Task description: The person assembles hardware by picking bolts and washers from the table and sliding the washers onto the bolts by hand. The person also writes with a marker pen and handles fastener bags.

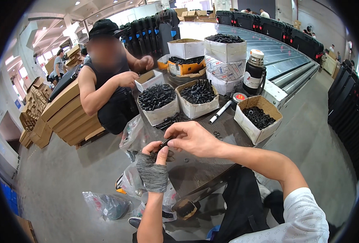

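Left hand (152, 170) and right hand (191, 139), fingers closed, pinched one black part (165, 143), apparently unfinished; loose parts (157, 97) filled boxes (201, 110) nearby.

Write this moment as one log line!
grey-gloved left hand: holding small black piece; bare right hand: pinching it; ahead: white cardboard boxes

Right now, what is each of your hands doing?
Left hand, gloved: closed, holding a small black part.
Right hand, bare: closed, pinching that same part.
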Demonstrator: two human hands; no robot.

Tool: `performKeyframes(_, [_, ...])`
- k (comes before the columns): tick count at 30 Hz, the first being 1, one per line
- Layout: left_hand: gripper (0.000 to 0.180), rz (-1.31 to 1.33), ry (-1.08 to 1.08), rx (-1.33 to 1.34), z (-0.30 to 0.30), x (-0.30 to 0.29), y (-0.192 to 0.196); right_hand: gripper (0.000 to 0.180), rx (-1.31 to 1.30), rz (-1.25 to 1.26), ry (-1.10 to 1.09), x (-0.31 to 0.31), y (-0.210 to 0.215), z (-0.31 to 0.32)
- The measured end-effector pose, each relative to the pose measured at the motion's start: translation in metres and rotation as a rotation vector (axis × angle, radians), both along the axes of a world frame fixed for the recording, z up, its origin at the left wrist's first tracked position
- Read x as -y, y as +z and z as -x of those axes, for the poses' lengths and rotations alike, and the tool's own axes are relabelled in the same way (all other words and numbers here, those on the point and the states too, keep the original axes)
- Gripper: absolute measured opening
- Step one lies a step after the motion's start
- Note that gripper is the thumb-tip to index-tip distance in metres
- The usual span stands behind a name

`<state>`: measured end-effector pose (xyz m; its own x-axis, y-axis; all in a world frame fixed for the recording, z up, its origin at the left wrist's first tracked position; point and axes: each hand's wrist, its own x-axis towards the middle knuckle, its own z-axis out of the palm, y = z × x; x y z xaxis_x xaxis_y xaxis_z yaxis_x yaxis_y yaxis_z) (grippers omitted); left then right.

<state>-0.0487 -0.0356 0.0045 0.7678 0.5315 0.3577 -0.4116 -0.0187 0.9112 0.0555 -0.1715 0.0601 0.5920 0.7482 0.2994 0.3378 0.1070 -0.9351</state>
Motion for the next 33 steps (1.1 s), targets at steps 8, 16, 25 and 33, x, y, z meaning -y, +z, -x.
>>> performKeyframes(8, [0.019, 0.041, -0.019, -0.015, 0.006, -0.004, -0.02, 0.018, 0.455, 0.057, -0.019, 0.012, -0.001, -0.003])
performKeyframes(16, [0.024, 0.066, -0.054, 0.039, 0.006, -0.011, -0.036, 0.018, 0.372, -0.013, -0.09, -0.006, -0.023, 0.009])
performKeyframes(25, [0.024, 0.097, -0.143, 0.017, 0.017, -0.007, -0.019, 0.014, 0.574, -0.062, -0.19, 0.006, -0.012, 0.032])
performKeyframes(33, [0.026, 0.092, -0.049, -0.061, 0.023, -0.023, -0.032, 0.018, 0.702, -0.055, -0.273, 0.017, -0.012, 0.036])
